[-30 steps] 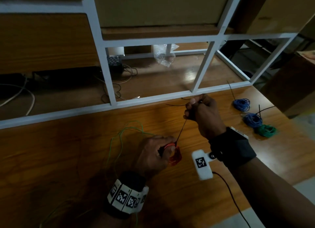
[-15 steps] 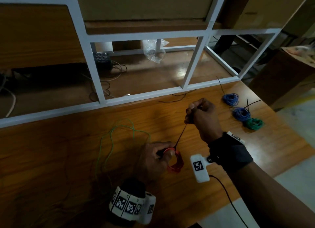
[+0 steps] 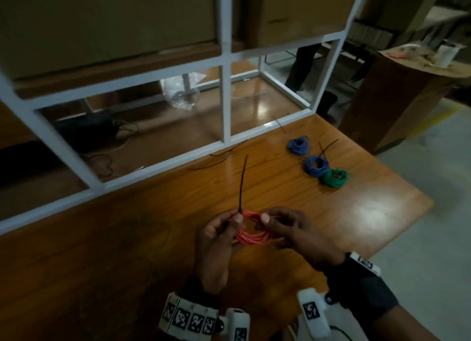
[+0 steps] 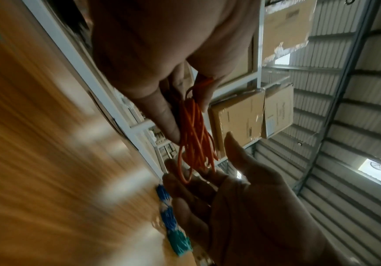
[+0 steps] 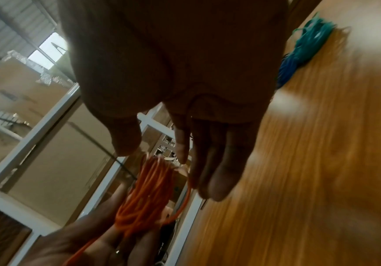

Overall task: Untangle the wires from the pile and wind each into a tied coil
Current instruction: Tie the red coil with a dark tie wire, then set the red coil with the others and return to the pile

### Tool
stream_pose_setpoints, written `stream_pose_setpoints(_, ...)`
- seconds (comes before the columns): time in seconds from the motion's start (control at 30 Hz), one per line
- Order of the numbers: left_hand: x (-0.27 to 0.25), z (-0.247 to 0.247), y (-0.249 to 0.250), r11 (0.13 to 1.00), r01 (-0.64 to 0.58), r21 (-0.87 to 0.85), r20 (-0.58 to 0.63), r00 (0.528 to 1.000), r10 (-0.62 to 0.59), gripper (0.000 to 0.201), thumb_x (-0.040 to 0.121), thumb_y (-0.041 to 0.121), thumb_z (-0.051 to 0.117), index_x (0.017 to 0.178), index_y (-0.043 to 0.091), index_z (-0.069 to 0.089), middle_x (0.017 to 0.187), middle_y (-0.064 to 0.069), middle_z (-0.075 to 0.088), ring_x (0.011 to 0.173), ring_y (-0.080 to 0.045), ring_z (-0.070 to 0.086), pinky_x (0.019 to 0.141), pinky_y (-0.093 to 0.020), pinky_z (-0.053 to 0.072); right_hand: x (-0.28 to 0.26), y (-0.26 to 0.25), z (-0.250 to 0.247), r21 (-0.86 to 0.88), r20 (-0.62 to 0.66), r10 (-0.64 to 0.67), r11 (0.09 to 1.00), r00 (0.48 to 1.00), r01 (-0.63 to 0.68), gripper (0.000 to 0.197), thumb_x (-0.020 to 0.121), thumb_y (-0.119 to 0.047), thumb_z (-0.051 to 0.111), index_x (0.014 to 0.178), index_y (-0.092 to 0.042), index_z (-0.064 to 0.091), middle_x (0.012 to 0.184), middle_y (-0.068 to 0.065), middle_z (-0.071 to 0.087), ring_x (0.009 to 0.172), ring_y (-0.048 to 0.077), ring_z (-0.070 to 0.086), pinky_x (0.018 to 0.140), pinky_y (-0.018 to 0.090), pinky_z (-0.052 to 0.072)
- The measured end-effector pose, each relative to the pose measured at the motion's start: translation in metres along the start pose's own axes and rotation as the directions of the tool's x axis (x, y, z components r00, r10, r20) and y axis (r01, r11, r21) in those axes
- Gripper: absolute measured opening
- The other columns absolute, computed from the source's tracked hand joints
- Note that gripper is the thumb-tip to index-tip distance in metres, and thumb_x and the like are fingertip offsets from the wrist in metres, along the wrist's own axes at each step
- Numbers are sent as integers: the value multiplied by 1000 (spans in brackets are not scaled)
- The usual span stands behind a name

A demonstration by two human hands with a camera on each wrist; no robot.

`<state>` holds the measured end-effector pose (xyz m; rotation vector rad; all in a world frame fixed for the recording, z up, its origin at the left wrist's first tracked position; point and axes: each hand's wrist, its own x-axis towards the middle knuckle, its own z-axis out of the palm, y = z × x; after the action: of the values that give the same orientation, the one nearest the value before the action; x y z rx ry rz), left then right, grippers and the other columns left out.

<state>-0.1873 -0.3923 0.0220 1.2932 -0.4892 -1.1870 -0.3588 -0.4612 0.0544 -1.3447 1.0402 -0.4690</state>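
I hold an orange wire coil (image 3: 252, 235) between both hands above the wooden table (image 3: 356, 213). My left hand (image 3: 235, 219) pinches the coil's left side, where a black tie (image 3: 242, 182) stands up free from the thumb. My right hand (image 3: 266, 219) pinches the right side, thumb on top and fingers beneath. The left wrist view shows the coil (image 4: 194, 136) hanging between the two hands. In the right wrist view the coil (image 5: 148, 190) lies just past my thumb and forefinger, and the tie (image 5: 103, 145) slants off to the left.
Two blue coils (image 3: 298, 145) (image 3: 316, 165) and a green coil (image 3: 334, 177) lie at the table's far right, with black ties sticking out. A loose black tie (image 3: 211, 162) lies by the white metal frame (image 3: 225, 106). The table's edge runs close on the right.
My right hand has let go of the black tie's upper end and come down onto the coil. Both hands have drawn the coil nearer to me, and the tie now stands free.
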Motion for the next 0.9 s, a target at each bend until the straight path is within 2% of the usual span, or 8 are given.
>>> stream_pose_setpoints(0.17, 16, 89, -15, 996, 45, 78, 85, 995, -52, 31, 88, 26, 72, 117, 17, 68, 104, -8, 75, 100, -24, 71, 79, -39, 60, -3, 25, -88, 116, -93, -39, 992, 995, 50, 27, 93, -30, 72, 110, -9, 75, 99, 16, 77, 87, 30, 75, 73, 36, 60)
stream_pose_setpoints(0.33, 28, 136, -42, 986, 68, 155, -29, 998, -64, 47, 79, 46, 71, 123, 32, 62, 112, 1, 71, 102, -17, 68, 75, -32, 58, 43, 36, -168, 147, -308, -30, 986, 951, 79, 38, 85, -33, 78, 99, 2, 74, 93, 27, 73, 73, 30, 71, 70, 42, 60)
stream_pose_setpoints(0.5, 28, 140, -56, 957, 122, 261, -110, 989, -96, 45, 88, 40, 68, 130, 36, 55, 117, 5, 65, 102, -16, 64, 72, -30, 54, 145, 24, -200, -120, -348, -66, 993, 935, 25, 31, 90, -35, 78, 76, -7, 73, 70, 14, 72, 58, 26, 70, 63, 50, 64)
stream_pose_setpoints(0.6, 27, 132, -54, 962, 127, 244, -158, 983, -90, 39, 90, 34, 67, 127, 34, 57, 116, 2, 65, 103, -19, 63, 75, -33, 55, 187, 8, -203, -199, -316, -8, 978, 949, -58, 33, 92, -43, 74, 81, -12, 71, 74, 13, 72, 58, 26, 67, 57, 44, 62)
stream_pose_setpoints(0.67, 25, 123, -53, 969, 123, 215, -216, 973, -76, 37, 90, 28, 68, 126, 29, 60, 113, -3, 67, 100, -21, 64, 78, -37, 56, 207, 5, -207, -269, -302, -3, 959, 953, -83, 27, 94, -37, 72, 79, -16, 66, 76, 6, 68, 63, 20, 64, 56, 34, 57)
stream_pose_setpoints(0.73, 21, 113, -52, 972, 107, 207, -265, 963, -50, 36, 90, 27, 70, 124, 28, 61, 110, -6, 68, 99, -23, 65, 80, -41, 57, 221, 9, -206, -340, -303, -5, 935, 953, -103, 24, 87, -41, 77, 81, -19, 67, 89, 4, 73, 78, 22, 68, 71, 38, 60)
stream_pose_setpoints(0.8, 16, 100, -52, 972, 84, 219, -303, 953, -14, 35, 88, 29, 71, 122, 31, 61, 109, -3, 69, 99, -22, 66, 80, -42, 57, 231, 15, -202, -607, -319, -75, 782, 945, -143, 35, 79, -53, 76, 90, -20, 71, 94, 2, 73, 84, 28, 70, 79, 44, 61)
stream_pose_setpoints(0.9, 9, 82, -53, 965, 62, 256, -335, 942, 28, 31, 88, 30, 72, 118, 33, 63, 103, 0, 69, 90, -18, 66, 71, -32, 56, 215, 7, -179, -847, -245, -193, 519, 950, -113, 22, 95, -34, 62, 91, -13, 67, 78, 9, 65, 61, 27, 62, 57, 37, 55)
